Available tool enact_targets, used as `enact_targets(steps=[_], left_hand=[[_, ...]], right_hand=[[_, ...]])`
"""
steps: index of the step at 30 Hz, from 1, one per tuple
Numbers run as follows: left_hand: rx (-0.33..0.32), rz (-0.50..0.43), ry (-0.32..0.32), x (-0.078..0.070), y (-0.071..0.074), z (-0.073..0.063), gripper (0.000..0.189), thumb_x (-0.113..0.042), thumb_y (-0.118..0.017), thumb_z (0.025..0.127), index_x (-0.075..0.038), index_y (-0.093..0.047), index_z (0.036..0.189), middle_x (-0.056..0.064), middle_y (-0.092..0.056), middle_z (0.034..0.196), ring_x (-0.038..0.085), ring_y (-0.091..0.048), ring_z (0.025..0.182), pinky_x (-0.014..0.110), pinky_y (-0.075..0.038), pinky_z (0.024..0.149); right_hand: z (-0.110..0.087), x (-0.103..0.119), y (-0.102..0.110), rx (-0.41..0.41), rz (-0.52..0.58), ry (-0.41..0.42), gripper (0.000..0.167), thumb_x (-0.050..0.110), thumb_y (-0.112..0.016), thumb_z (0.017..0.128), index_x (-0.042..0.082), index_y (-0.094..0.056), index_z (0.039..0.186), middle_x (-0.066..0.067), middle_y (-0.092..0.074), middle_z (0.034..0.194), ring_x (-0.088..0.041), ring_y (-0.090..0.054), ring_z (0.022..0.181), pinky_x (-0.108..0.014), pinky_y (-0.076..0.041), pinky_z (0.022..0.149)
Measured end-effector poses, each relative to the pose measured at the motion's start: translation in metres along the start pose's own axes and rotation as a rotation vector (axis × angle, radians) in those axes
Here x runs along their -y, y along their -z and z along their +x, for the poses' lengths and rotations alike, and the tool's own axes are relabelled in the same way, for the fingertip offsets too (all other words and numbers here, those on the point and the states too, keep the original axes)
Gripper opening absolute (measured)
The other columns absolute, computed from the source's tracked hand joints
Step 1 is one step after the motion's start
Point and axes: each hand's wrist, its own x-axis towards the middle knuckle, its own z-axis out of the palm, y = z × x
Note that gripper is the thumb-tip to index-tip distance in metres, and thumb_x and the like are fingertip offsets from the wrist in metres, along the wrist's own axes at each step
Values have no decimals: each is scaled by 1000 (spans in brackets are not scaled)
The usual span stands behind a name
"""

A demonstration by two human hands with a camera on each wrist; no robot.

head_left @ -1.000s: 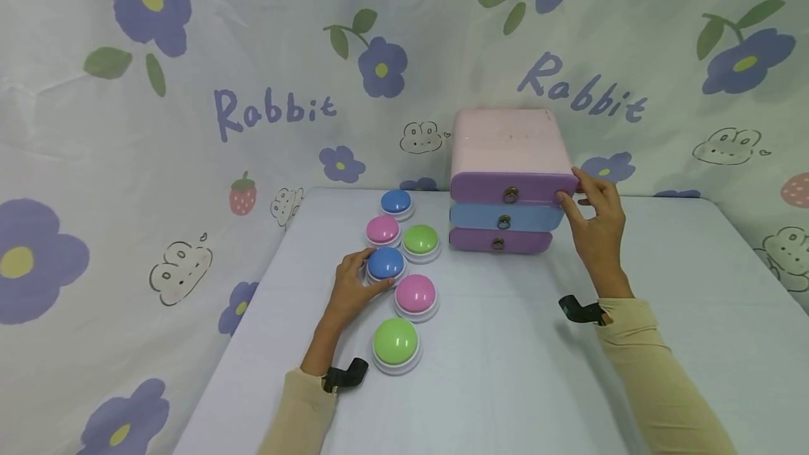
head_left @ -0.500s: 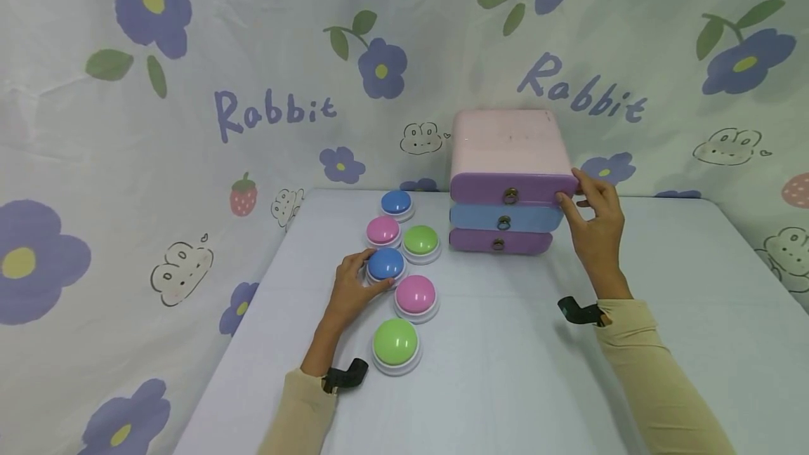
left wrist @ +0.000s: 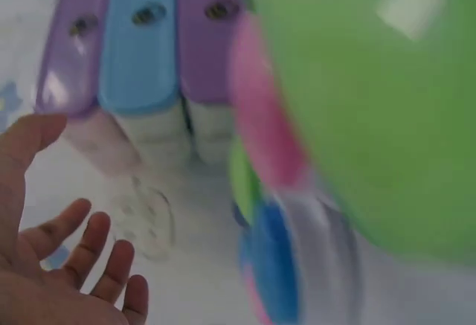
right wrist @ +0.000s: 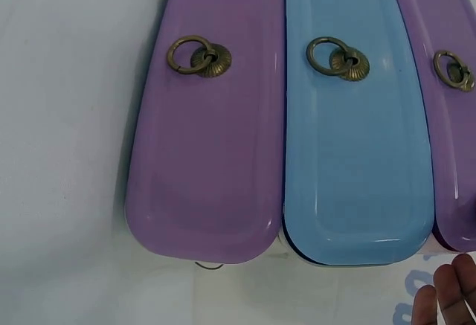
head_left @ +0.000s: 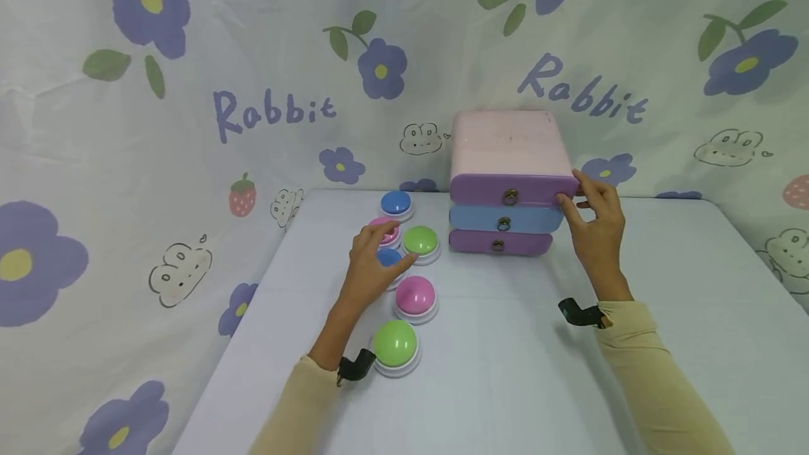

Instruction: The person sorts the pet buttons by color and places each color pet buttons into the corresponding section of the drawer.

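A glossy pink box-shaped cabinet [head_left: 508, 142] is standing right of centre in the frame's upper half. At its right edge, the right hand [head_left: 597, 223] is pinching the corner of its top purple drawer front [head_left: 480, 189] between thumb and fingers. Near the centre, the left hand [head_left: 371, 267] is hovering with fingers spread above a glossy blue, white-based dome button [head_left: 388, 257].

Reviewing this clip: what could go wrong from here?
The left hand hangs over the partly covered blue button and might knock it into the nearer pink button. The left wrist camera sits close to the front green button and could nudge it. The right hand holds only the right end of the top purple drawer, so a pull there might skew it.
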Motion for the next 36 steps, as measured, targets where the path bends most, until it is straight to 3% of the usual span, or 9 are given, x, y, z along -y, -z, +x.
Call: enact_targets(steps=[6,11,15,21,28,36], left_hand=[[18,-37,-218,-60,-31,22,57,-30,-79,87,-11,-59,136,6,-57,118,24,-52,112,41,-45,93],[25,-32,-288,-88,-62,35,52,-28,-79,88,-6,-61,133,6,-57,113,25,-55,106,41,-42,92],[-5,-28,-270,-103,-83,44,47,-28,-79,88,-7,-65,127,4,-58,107,24,-59,99,37,-43,92],[-37,-41,-209,-115,-106,53,39,-27,-76,90,-6,-69,122,4,-57,100,19,-60,89,25,-46,78],[-105,-113,-163,-121,-122,60,27,-23,-73,93,-5,-73,113,1,-60,95,12,-58,83,21,-47,67],[-224,-219,-177,-123,-131,69,14,-17,-73,93,-2,-74,92,4,-63,86,10,-59,74,19,-49,63]], right_hand=[[2,-1,5,-7,-2,2,52,4,-75,90,15,-61,139,-19,-55,114,-6,-52,100,-17,-44,86],[1,-6,4,-7,-1,6,51,3,-75,89,13,-62,138,-20,-55,113,-10,-53,99,-18,-44,86],[1,-8,2,-12,3,15,51,1,-75,88,11,-63,137,-20,-55,112,-12,-53,99,-18,-44,85],[2,-9,1,-9,19,29,51,1,-75,88,11,-63,136,-21,-55,112,-23,-56,100,-17,-43,85],[1,-9,1,0,25,36,50,1,-76,88,10,-63,136,-21,-55,112,-26,-56,101,-20,-43,85],[1,-9,2,10,39,49,50,2,-74,89,10,-63,137,-19,-57,112,-27,-56,102,-20,-43,83]])
